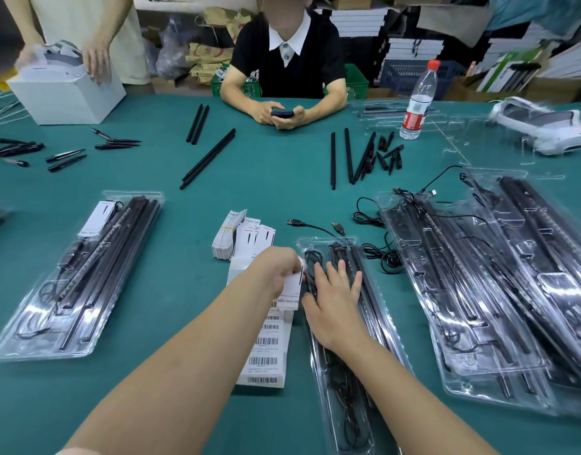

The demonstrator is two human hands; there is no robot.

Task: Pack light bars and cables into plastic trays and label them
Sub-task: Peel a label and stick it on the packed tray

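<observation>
A clear plastic tray [343, 418] with black light bars and a coiled cable lies in front of me on the green table. My right hand [335, 300] rests flat on its upper part, fingers spread over the bars. My left hand [276, 272] pinches a white printed card [290, 292] at the tray's left edge. Under my left forearm lies a sheet of barcode labels [266, 353]. A banded stack of white cards [228, 238] and loose cards [259, 236] sit just beyond.
A packed tray with a card [75, 277] lies at left; several stacked packed trays [499, 290] at right. Loose USB cables [368, 221], black bars [207, 159] and spikes [387, 156] lie mid-table. A water bottle [417, 103], a white box [66, 93] and two people are at the far side.
</observation>
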